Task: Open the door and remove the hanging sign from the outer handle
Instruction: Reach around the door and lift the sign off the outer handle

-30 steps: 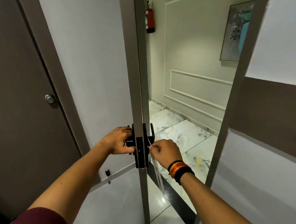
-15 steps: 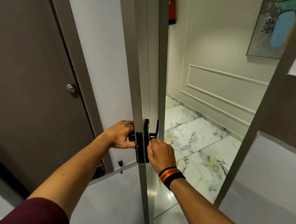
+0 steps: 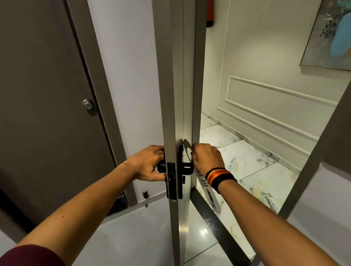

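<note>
The white door (image 3: pixel 133 68) stands open, edge-on to me, with a black lock plate (image 3: pixel 172 180) on its edge. My left hand (image 3: pixel 148 164) is closed around the black inner handle. On the far side, my right hand (image 3: pixel 207 158) is closed at the outer handle (image 3: pixel 186 166), gripping the top of the hanging sign (image 3: pixel 210 193). The sign is white with dark print and dangles below my right wrist, partly hidden by it.
A dark brown door (image 3: pixel 38 104) with a round metal lock (image 3: pixel 88 105) is on the left. Beyond the opening lie a marble corridor floor (image 3: pixel 250 164), a black threshold strip (image 3: pixel 220 224), a panelled wall, a painting (image 3: pixel 341 34) and a red fire extinguisher (image 3: pixel 210 9). The door frame (image 3: pixel 322 141) stands at right.
The view has come closer and shifted right. My right hand has moved further out along the outer handle, and the sign now shows below my wrist. The left hand stays on the inner handle.
</note>
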The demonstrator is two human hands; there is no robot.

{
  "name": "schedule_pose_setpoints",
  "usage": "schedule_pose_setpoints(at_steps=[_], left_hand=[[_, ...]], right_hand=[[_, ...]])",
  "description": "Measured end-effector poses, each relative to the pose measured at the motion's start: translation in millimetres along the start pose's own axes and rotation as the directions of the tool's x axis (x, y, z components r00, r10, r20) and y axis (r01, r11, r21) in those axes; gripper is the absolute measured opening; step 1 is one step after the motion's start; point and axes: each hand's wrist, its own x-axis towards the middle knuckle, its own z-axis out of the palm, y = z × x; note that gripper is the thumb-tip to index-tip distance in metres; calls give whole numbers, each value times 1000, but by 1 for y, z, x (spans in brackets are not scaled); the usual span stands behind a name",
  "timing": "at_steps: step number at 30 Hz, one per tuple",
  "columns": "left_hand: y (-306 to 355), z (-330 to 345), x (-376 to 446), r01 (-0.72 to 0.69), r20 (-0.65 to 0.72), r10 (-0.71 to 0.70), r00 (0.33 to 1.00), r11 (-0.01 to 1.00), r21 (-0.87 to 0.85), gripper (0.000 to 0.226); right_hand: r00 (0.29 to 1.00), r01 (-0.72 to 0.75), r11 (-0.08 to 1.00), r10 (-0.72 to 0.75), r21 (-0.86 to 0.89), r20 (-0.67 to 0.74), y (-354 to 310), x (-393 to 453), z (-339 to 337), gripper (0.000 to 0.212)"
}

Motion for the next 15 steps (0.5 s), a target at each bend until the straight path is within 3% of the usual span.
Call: schedule_pose_setpoints(at_steps=[2,5,7,8,11,12,15], left_hand=[[-3,1,5,-17,7,17,1000,1000,21,60],[-6,6,12,-47,28,45,999,996,71,65],[-10,8,19,-84,29,82,996,994,75,64],[-13,10,22,-108,31,106,994,991,73,65],[-25,14,37,-152,85,142,986,981,122,85],[-29,16,43,-153,106,139,985,978,141,92],[-34,23,64,-196,115,187,976,977,81,101]], right_hand=[[1000,-4,999,4,-42,4,7,17,2,30],[998,-13,994,19,-108,57,16,43,5,79],[998,-44,991,49,-127,44,25,61,7,88],[998,-46,989,50,-144,26,30,68,7,80],[996,-69,974,79,-217,41,42,82,-2,4],[992,-74,960,98,-270,76,48,85,-4,18],[977,-26,925,104,-380,187,73,82,-13,25]])
